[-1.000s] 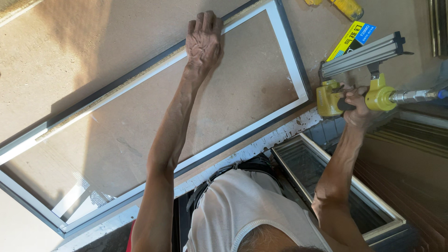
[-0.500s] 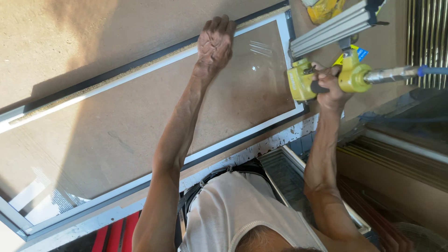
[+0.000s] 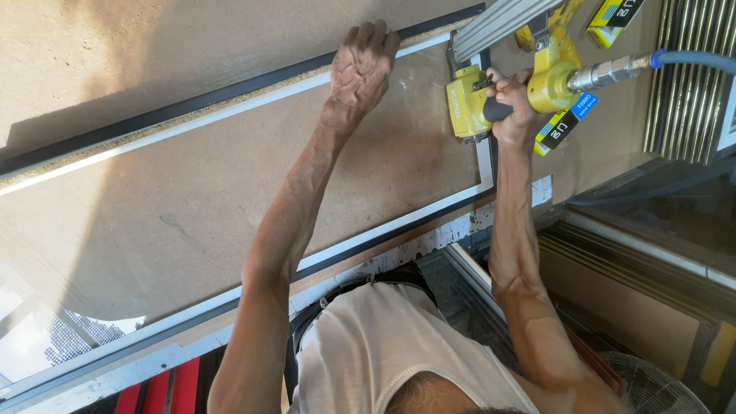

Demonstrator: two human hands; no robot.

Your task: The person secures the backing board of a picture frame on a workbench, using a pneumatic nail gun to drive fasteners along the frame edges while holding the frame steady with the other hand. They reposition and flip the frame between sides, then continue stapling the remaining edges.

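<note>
Right hand [image 3: 512, 103] gripping yellow nail gun [image 3: 506, 92] w/ air hose [image 3: 694, 60], left hand [image 3: 362, 65] flat, unclenched on frame [image 3: 383, 222], small boxes [image 3: 566, 124] nearby.

Left arm: stretched forward, nearly straight, forearm bare.
Left hand [image 3: 363, 65]: palm down, fingers together and extended, pressed flat.
Right arm: reaching forward, elbow slightly bent.
Right hand [image 3: 510, 103]: fist closed tight in a grip, knuckles up.
</note>
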